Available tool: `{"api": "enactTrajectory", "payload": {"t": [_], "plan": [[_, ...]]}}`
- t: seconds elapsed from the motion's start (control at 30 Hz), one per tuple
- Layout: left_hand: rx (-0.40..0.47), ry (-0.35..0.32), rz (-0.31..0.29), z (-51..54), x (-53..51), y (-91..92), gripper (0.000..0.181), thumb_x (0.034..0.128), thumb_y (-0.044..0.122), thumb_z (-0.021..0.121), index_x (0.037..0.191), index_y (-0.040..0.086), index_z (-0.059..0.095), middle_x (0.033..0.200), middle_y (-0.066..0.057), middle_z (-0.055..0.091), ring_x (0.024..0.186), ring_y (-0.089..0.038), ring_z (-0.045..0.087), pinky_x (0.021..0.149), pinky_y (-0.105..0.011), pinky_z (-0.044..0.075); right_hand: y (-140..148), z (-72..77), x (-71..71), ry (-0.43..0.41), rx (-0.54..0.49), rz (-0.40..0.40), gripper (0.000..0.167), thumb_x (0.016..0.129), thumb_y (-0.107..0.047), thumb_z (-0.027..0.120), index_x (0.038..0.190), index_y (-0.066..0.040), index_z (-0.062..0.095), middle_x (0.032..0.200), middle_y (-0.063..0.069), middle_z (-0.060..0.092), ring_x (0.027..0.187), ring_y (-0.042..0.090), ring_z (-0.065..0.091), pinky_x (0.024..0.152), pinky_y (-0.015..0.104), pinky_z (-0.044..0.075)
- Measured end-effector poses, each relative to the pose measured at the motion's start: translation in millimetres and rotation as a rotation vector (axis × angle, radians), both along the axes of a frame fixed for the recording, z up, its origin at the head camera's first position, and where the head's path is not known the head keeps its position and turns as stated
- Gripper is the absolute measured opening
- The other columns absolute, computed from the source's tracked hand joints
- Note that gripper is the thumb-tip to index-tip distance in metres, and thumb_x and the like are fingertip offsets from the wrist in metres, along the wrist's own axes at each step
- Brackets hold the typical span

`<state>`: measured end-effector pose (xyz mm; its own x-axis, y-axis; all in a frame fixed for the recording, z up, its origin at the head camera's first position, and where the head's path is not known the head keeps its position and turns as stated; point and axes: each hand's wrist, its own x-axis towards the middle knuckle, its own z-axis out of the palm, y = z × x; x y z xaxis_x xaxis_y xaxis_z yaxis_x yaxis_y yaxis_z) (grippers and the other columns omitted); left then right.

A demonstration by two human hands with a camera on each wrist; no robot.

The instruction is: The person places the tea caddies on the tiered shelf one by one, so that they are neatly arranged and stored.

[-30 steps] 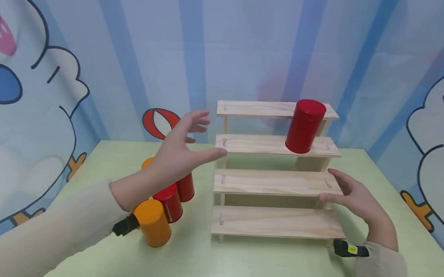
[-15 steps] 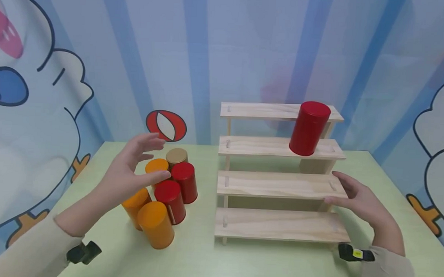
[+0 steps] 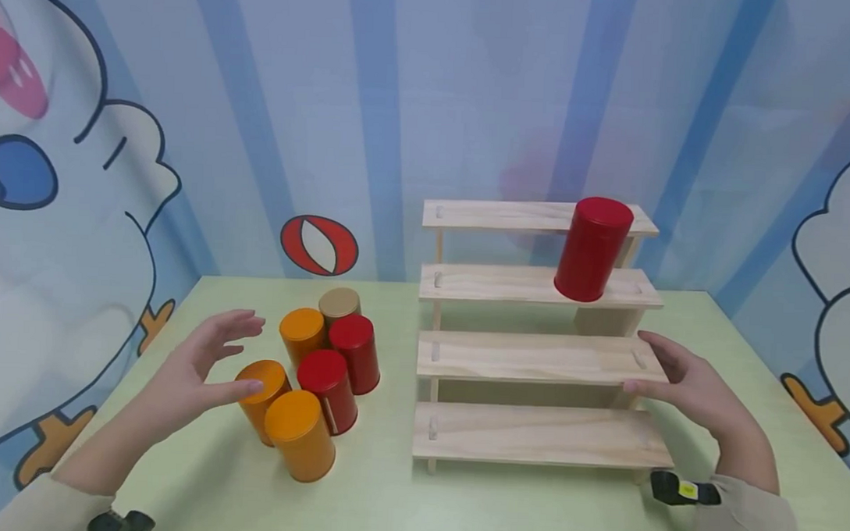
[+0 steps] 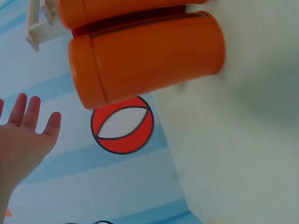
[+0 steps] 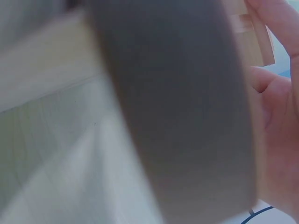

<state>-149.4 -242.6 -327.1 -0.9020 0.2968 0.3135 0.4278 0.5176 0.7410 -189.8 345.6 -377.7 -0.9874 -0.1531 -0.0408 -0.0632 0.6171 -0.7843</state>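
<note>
My left hand point(image 3: 182, 386) is held up beside the left orange can point(image 3: 265, 385), fingers spread and holding nothing; the left wrist view shows a gap between the hand point(image 4: 23, 147) and an orange can point(image 4: 154, 56). At the right end of a four-tier wooden shelf point(image 3: 534, 357), my right hand point(image 3: 701, 396) grips the second board from the bottom, thumb at its front edge and fingers behind. A red can point(image 3: 593, 249) stands upright toward the right of the second board from the top. In the right wrist view, a blurred board covers part of the hand point(image 5: 280, 135).
Several cans stand grouped left of the shelf: a front orange one point(image 3: 299, 437), another orange point(image 3: 301, 335), two red point(image 3: 327, 393) point(image 3: 355, 355), and a gold-lidded one point(image 3: 339, 303) behind. A patterned backdrop point(image 3: 459, 102) rises behind the table point(image 3: 515, 507).
My left hand has moved left and down, away from the shelf and past the grouped cans, uncovering them. My right hand stays on the shelf end.
</note>
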Motion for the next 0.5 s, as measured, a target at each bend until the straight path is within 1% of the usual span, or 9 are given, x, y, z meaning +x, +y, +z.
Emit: {"api": "enactTrajectory", "payload": {"t": [0.07,0.2,0.27,0.4,0.5], "plan": [[-0.005,-0.022,0.010,-7.5,-0.2,-6.1,0.073,0.0843,0.008,0.074,0.145,0.011,0.034,0.135,0.010,0.047,0.118,0.009,0.042,0.091,-0.005,0.037,-0.3,0.3,0.4,0.002,0.006,-0.005,0.092,0.089,-0.033,0.069,0.154,-0.003,0.011,0.149,0.034,0.027,0.133,0.052,0.032,0.098,0.068,0.034],[0.012,-0.064,0.019,-21.4,-1.2,-15.8,0.071,0.0856,0.010,0.073,0.145,0.009,0.033,0.136,0.011,0.046,0.119,0.008,0.042,0.092,-0.005,0.036,-0.4,0.5,1.3,0.006,0.006,-0.006,0.093,0.089,-0.033,0.069,0.154,-0.003,0.010,0.149,0.034,0.026,0.133,0.053,0.031,0.098,0.069,0.034],[0.018,-0.086,0.021,-27.5,-2.0,-18.6,0.071,0.0860,0.011,0.072,0.145,0.008,0.033,0.138,0.005,0.046,0.119,0.009,0.042,0.092,-0.005,0.037,-0.1,0.5,1.6,0.008,0.000,-0.003,0.093,0.089,-0.032,0.069,0.154,-0.003,0.010,0.149,0.035,0.026,0.133,0.053,0.031,0.098,0.069,0.034],[0.014,-0.147,0.038,-37.6,-4.2,-21.3,0.074,0.0868,0.015,0.072,0.147,0.008,0.029,0.142,-0.012,0.044,0.117,0.010,0.041,0.090,-0.006,0.038,0.2,0.3,1.6,0.016,0.002,-0.003,0.093,0.088,-0.032,0.070,0.154,-0.002,0.010,0.149,0.035,0.026,0.133,0.053,0.031,0.098,0.068,0.034],[0.020,-0.186,0.044,-43.2,-5.8,-22.3,0.076,0.0869,0.016,0.072,0.147,0.007,0.028,0.143,-0.018,0.042,0.118,0.007,0.041,0.089,-0.007,0.039,0.1,0.5,1.6,0.020,0.011,-0.008,0.094,0.088,-0.032,0.070,0.154,-0.002,0.011,0.149,0.035,0.027,0.132,0.053,0.032,0.098,0.069,0.034]]}}
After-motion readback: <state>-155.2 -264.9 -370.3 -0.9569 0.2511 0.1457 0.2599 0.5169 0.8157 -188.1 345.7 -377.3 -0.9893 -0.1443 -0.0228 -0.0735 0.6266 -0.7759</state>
